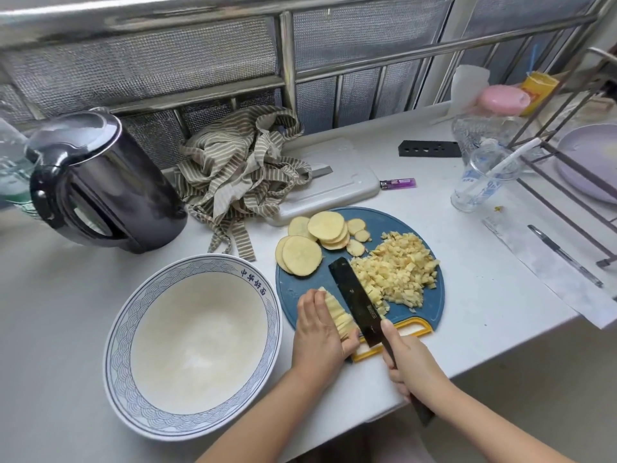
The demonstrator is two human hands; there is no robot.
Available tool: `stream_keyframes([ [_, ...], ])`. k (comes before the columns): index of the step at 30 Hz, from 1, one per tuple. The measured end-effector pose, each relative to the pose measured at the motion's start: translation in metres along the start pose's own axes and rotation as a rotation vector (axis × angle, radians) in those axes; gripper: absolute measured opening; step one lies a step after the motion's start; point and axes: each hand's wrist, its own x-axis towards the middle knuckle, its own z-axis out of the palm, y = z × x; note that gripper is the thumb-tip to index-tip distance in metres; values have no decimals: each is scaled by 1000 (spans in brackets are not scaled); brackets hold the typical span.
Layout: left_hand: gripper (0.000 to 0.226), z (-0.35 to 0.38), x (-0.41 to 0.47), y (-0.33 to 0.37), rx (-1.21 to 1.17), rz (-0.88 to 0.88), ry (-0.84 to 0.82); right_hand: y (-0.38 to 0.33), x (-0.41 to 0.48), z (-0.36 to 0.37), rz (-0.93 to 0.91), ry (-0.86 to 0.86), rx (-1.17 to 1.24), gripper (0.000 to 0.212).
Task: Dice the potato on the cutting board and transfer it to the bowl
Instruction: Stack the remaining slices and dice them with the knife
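Note:
On the round blue cutting board (414,309), a row of potato strips (339,317) lies at the near left edge, and my left hand (319,335) holds them down with fingers curled over them. My right hand (412,369) grips the handle of a black cleaver (355,300), whose blade stands right beside the strips. A heap of diced potato (399,270) fills the board's right half. Round potato slices (312,243) are stacked at its far left. The large white bowl (123,329) with a blue patterned rim stands left of the board, with nothing in it.
A dark electric kettle (96,182) stands at the far left, a striped cloth (240,175) and a white board (334,185) behind the cutting board. A purple lighter (397,184), a plastic cup (482,175), a pen (564,255) and a metal rack (567,162) lie to the right.

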Motion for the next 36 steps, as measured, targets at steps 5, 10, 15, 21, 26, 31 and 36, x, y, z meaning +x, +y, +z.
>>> stream_keyframes([
  [5,82,-1,-1,-1,-25,4,-3,1,1,-15,-102,5,-133,56],
  [10,81,-6,-1,-3,-7,20,-10,1,-3,-18,-173,-17,-132,55],
  [15,81,-9,-4,-5,-39,35,0,2,-7,-12,-280,-1,-254,59],
  [21,79,-9,-6,-7,-96,56,20,10,-21,-7,-297,15,-220,57],
  [26,79,-7,-6,-4,-80,36,25,11,-21,-7,-308,15,-280,56],
  [31,79,-6,-6,-4,-93,18,36,7,-21,-8,-319,14,-334,58],
  [36,80,-7,-6,-5,-161,34,35,8,-21,-8,-305,4,-345,58],
])
